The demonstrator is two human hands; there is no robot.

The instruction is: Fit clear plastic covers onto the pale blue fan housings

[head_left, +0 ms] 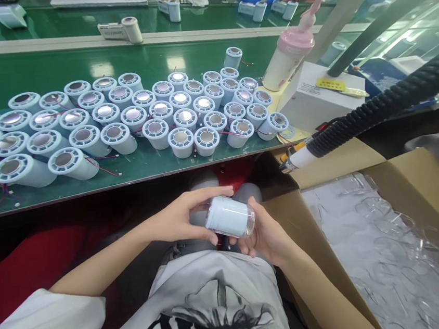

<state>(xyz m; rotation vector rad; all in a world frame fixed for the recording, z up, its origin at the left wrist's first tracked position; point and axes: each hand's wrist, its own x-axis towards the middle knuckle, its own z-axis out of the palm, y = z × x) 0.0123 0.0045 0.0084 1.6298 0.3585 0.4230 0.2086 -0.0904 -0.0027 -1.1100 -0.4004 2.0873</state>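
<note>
The left hand [187, 215] holds a blue cylinder [227, 216] by its left end, the right hand [268, 235] its clear sleeve [251, 221]. It lies crosswise between both, equally near. Beyond stands the bench [191, 47]; rightward, a carton [421, 180].

Room lies behind the cylinders [180, 100]; the hose [374, 109] perhaps overhangs the carton [427, 176].

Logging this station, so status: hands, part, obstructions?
Right hand holding clear-covered pale-blue cylinder. Left hand curved around its other end. Black hose to the right, apart from both hands.
</note>
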